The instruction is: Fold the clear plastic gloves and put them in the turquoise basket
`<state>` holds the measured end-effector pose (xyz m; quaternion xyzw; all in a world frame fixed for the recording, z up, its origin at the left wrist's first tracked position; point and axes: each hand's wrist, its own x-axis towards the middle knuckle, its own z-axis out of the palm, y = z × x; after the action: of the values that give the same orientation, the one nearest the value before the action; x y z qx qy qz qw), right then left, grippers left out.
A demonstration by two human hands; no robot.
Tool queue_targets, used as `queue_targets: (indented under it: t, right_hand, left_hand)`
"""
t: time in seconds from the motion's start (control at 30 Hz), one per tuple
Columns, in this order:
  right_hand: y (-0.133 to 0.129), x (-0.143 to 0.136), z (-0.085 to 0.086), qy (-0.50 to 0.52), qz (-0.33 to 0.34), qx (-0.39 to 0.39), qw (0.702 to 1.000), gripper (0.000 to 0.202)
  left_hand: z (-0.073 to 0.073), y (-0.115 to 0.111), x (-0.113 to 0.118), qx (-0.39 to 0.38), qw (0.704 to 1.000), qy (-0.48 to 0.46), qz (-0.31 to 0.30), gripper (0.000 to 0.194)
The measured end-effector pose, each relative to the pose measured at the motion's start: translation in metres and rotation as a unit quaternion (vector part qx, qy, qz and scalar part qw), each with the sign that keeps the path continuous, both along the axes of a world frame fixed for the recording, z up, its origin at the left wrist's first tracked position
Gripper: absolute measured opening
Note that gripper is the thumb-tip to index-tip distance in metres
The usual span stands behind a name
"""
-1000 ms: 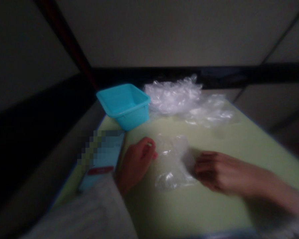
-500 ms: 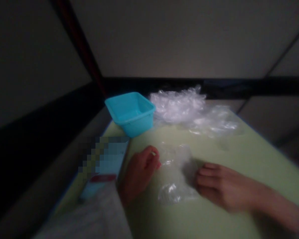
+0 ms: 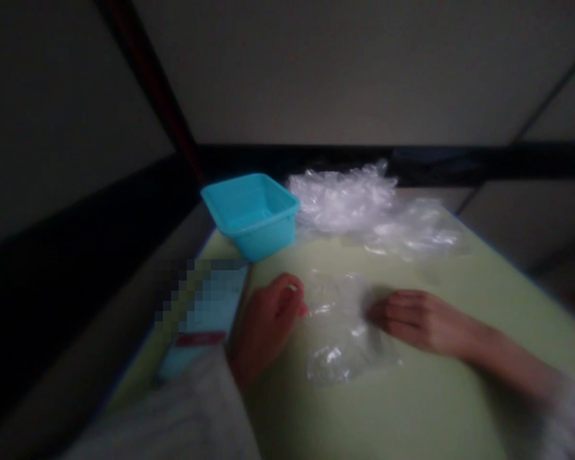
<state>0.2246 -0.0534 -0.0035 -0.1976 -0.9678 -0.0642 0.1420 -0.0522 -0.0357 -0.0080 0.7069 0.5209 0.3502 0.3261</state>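
A clear plastic bag (image 3: 338,332) lies flat on the yellow-green table between my hands. My left hand (image 3: 273,313) is at the bag's left edge, its thumb and forefinger curled together in a pinch round something small and red or pink (image 3: 303,310), too blurred to name. At the bag's right edge, my right hand (image 3: 416,319) rests with its fingers pressed together and pointing left; their tips are dark and blurred, and whether they grip the bag is hidden.
A turquoise basin (image 3: 268,236) stands at the back left. Beside it is a pile of crumpled clear bags (image 3: 349,201). A light blue flat item with a red label (image 3: 213,313) lies left of my left hand, partly pixelated. The table (image 3: 412,409) has a blue edge.
My right hand has moved up and slightly left along the bag's right side. The bag's lower right corner now shows more. My left hand has barely moved.
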Motion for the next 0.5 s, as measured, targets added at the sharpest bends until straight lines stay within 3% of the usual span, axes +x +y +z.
queue_targets:
  t: [0.5]
  right_hand:
    - [0.0069,0.0008,-0.0014,0.057,-0.028,-0.070,0.996,0.030]
  left_hand:
    - [-0.0005,0.0069,-0.0055,-0.003,0.997,0.074,-0.007,0.015]
